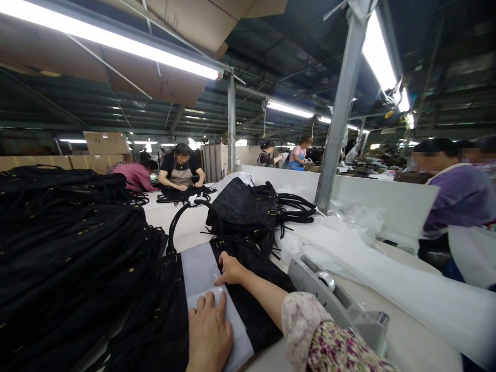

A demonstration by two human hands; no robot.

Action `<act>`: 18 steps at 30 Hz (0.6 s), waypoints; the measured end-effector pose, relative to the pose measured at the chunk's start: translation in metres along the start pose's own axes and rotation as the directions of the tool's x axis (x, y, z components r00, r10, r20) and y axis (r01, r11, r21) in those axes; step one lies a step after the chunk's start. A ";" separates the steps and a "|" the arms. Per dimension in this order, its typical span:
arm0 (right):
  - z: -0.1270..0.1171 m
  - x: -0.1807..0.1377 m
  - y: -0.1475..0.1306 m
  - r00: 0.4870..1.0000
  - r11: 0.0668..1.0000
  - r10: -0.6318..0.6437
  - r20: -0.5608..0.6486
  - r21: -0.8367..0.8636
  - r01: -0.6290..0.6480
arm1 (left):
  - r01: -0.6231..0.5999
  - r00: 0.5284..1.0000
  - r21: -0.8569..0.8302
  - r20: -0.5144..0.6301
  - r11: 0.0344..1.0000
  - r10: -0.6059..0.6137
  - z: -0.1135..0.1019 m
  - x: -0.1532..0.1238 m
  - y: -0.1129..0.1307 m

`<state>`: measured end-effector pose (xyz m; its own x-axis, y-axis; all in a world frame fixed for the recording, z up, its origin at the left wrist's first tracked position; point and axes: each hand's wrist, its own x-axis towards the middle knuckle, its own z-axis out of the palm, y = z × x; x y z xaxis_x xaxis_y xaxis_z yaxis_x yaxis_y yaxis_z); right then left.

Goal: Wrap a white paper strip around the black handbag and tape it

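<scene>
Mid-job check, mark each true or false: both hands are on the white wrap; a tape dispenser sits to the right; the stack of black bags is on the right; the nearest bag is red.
1. Both hands lie on the white wrap: true. The left hand and right hand press flat on the white wrap.
2. A tape dispenser sits to the right: true, the grey tape dispenser.
3. The stack of black bags is on the right: false. The stack of black bags is on the left.
4. The nearest bag is red: false. The wrapped bag is black.

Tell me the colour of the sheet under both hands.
White sheet across the black bag, clearest in the head view.
</scene>
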<state>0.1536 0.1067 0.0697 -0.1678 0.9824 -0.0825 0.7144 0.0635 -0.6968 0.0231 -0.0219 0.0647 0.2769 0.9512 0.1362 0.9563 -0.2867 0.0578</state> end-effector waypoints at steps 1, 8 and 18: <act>0.001 -0.001 -0.004 1.000 1.000 0.024 -0.003 0.014 -0.024 | 0.003 1.000 0.009 -0.003 1.000 -0.003 0.000 0.000 0.000; -0.036 -0.035 -0.039 0.998 0.997 0.048 0.038 0.065 -0.051 | 0.012 0.999 0.049 0.036 0.999 -0.014 -0.012 -0.003 0.005; -0.221 -0.214 0.074 0.954 0.977 0.207 -0.215 -0.006 -0.214 | -0.134 0.991 -0.207 -0.012 0.969 0.134 0.022 0.030 -0.059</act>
<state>0.3923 -0.0603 0.1935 0.1343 0.9885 -0.0700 0.7380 -0.1469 -0.6586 -0.0232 0.0260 0.0431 0.4015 0.9027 0.1547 0.8702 -0.4287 0.2427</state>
